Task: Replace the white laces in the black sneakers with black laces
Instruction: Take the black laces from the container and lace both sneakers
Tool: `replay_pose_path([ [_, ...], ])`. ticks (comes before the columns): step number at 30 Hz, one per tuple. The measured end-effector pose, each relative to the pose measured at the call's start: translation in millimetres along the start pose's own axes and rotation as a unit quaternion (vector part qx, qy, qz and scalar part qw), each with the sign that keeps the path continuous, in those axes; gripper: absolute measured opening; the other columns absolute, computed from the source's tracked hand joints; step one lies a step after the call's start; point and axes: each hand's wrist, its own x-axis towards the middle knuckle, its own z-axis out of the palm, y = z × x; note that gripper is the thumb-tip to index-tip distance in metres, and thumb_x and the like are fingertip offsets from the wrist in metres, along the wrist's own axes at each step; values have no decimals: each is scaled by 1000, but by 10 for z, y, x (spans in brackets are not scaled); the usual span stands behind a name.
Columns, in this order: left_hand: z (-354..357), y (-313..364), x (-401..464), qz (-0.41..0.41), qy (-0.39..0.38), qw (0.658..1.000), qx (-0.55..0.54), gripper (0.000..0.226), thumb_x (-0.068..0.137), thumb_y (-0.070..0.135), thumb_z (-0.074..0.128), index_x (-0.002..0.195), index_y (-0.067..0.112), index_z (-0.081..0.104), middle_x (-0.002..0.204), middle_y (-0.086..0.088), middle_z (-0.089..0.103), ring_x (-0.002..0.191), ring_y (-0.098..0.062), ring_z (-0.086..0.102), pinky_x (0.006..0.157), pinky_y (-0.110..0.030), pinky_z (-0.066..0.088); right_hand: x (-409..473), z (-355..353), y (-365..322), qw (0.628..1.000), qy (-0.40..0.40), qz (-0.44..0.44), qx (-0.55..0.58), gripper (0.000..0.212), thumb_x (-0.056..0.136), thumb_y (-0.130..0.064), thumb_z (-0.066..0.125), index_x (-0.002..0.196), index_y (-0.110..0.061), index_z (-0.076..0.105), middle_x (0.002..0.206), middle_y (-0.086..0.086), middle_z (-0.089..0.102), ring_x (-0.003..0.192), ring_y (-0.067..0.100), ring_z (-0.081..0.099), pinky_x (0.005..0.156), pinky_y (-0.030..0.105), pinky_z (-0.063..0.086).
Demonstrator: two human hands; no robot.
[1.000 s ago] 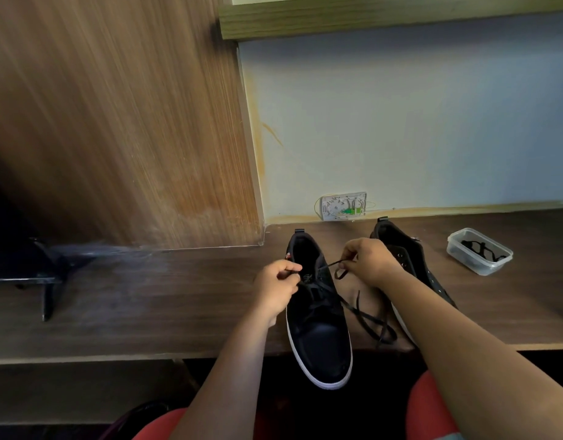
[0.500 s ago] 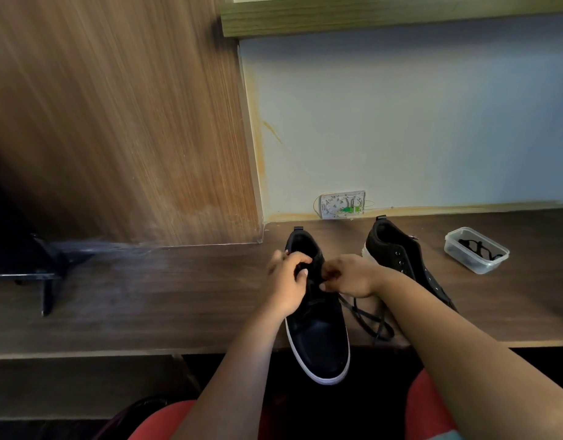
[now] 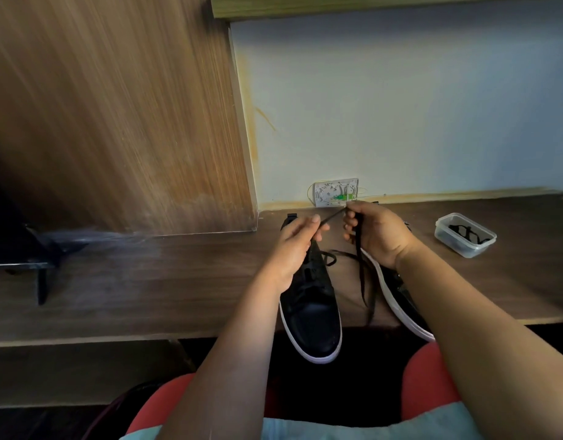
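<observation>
We pinch the black lace in both hands: left hand directly above the left sneaker on the table, right hand beside; the sneaker's heel points away from us.

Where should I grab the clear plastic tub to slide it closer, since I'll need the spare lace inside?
Take the clear plastic tub by its two long side walls, just under the rim, coming from above with the right hand once freed. It sits lidless and upright on the brown wooden desk, so a top-down grip seems safest.
</observation>
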Motion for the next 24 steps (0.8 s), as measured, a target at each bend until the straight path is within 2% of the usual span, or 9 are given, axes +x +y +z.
replay_pose_path([
  [5,117,140,-40,24,-1,1000,-5,19,100,22,50,88,12,62,66,15,55,55,5,46,54,-12,34,-42,159,51,997,-30,5,-78,28,94,-20,48,67,-18,54,63,-4,44,62,12,40,67,29,37],
  [8,-29,180,-7,-41,108,960,-255,25,96,15,48,71,18,48,62,7,42,49,-6,28,48,-17,20,-37,85,21,999,-10,14,-31,31,96,-22,47,65,-19,47,60,-5,37,60,13,37,66,29,35],
  [10,-199,152,16,-56,196,929,-310,28,90,13,47,64,19,41,58,6,38,46,-8,22,47,-21,17,-43,-36,4,999,2,10,-33,29,98,-25,46,69,-20,47,62,-6,38,63,12,39,66,28,35],
  [12,-313,63,38,-63,236,959,-146,28,86,15,50,59,19,43,58,5,41,48,-9,29,51,-24,23,-53,-104,6,998,16,11,-57,29,99,-26,47,71,-20,48,63,-7,41,66,12,41,67,28,34],
  [14,-313,-18,45,-31,196,978,73,19,85,30,53,69,22,59,76,4,59,73,-10,53,71,-29,41,-47,-73,36,997,20,18,-74,28,98,-25,49,71,-18,50,63,-7,44,65,12,42,66,28,36],
  [16,-230,-92,78,27,113,948,295,23,89,49,49,99,36,66,112,11,63,112,-14,48,98,-40,38,-43,40,71,995,10,17,-101,27,98,-22,52,71,-16,53,64,-5,47,64,12,43,65,27,39],
  [18,-85,-104,67,61,51,904,421,30,99,49,39,107,34,63,115,16,57,115,-12,40,101,-41,31,-45,149,103,988,-7,-2,-157,28,98,-22,54,70,-15,57,66,-2,49,64,12,44,64,26,40],
  [20,5,-123,61,72,37,919,387,32,102,40,37,84,31,61,100,10,61,104,-15,51,95,-40,37,-47,185,123,977,-6,-28,-213,32,98,-23,54,68,-15,60,61,-1,49,60,13,40,58,24,37],
  [24,-68,-58,21,2,104,994,46,32,98,25,50,67,19,53,97,-6,66,90,-14,58,77,-26,40,-23,61,154,978,59,-47,-196,20,92,-18,63,87,0,66,62,3,45,53,9,38,52,19,35],
])
